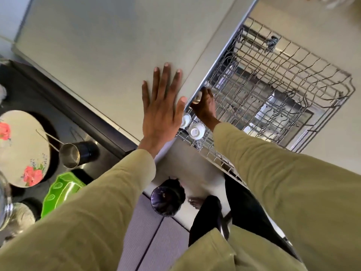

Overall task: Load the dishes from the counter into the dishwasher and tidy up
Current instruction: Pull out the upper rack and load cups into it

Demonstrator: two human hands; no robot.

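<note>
My left hand [162, 106] lies flat with spread fingers on the pale counter top [101, 45], near its edge. My right hand [205, 106] reaches down into the pulled-out upper wire rack [283, 75] of the dishwasher and grips a small pale cup [197, 98] at the rack's near-left side. Two white cups [195, 131] sit upside down in the rack just below that hand. On the dark counter at the left lie a round plate with red flowers [21, 147], a steel saucepan [70, 155] with a long handle and a green dish [62, 190].
A dark round bin [168, 200] stands on the floor by my feet. A glass rim [4, 204] shows at the left edge. Beneath the rack the open dishwasher door [285, 114] is visible. A lilac mat [148, 237] covers the floor.
</note>
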